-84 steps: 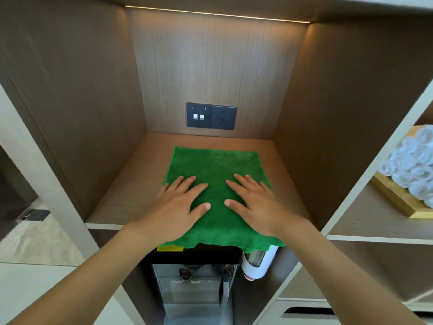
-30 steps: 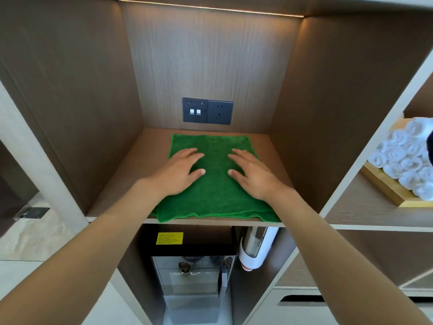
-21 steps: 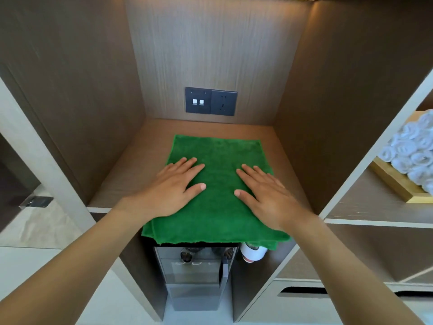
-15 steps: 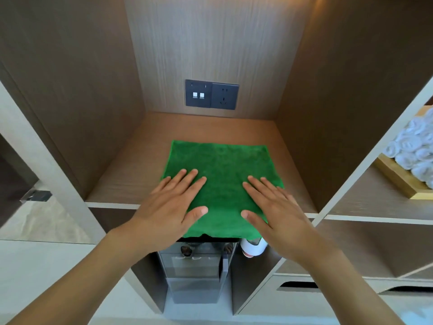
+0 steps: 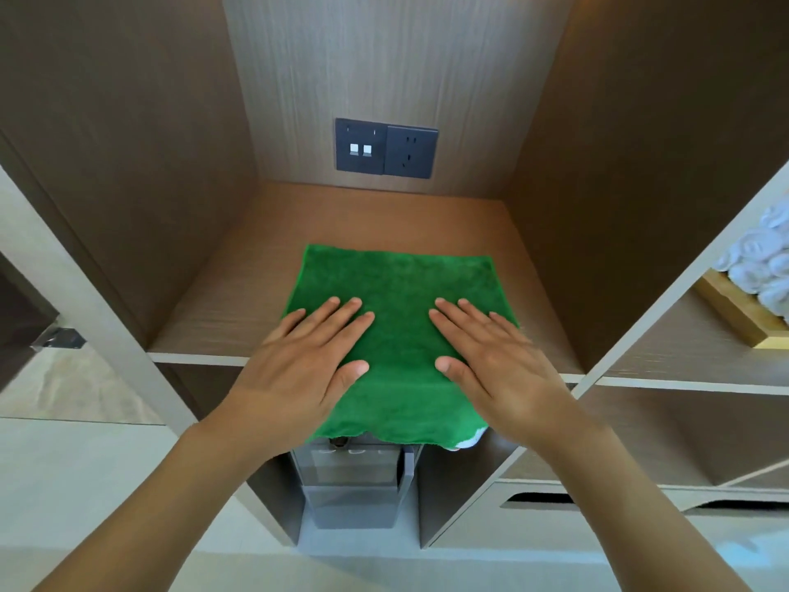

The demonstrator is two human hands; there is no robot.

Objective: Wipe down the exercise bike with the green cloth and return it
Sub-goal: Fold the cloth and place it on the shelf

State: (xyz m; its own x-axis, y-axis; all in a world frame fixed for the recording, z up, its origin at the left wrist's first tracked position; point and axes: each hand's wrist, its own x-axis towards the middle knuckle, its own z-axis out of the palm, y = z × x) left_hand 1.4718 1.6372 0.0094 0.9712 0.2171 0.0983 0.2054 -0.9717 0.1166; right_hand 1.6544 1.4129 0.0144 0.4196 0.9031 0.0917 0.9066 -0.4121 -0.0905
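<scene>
Both hands, left and right, lay flat with straight fingers on the cloth overhanging the shelf edge, apparently being returned; next, lifting off.

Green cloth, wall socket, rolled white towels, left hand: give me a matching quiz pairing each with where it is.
Things:
1. green cloth
2. wall socket
3. rolled white towels
4. left hand

Places:
A. in the wooden tray on the right-hand shelf
B. flat on the cloth's left part
C. on the back panel
D. spread on the middle shelf, front edge overhanging

Pairs: 1-D, 2-C, 3-A, 4-B
</scene>
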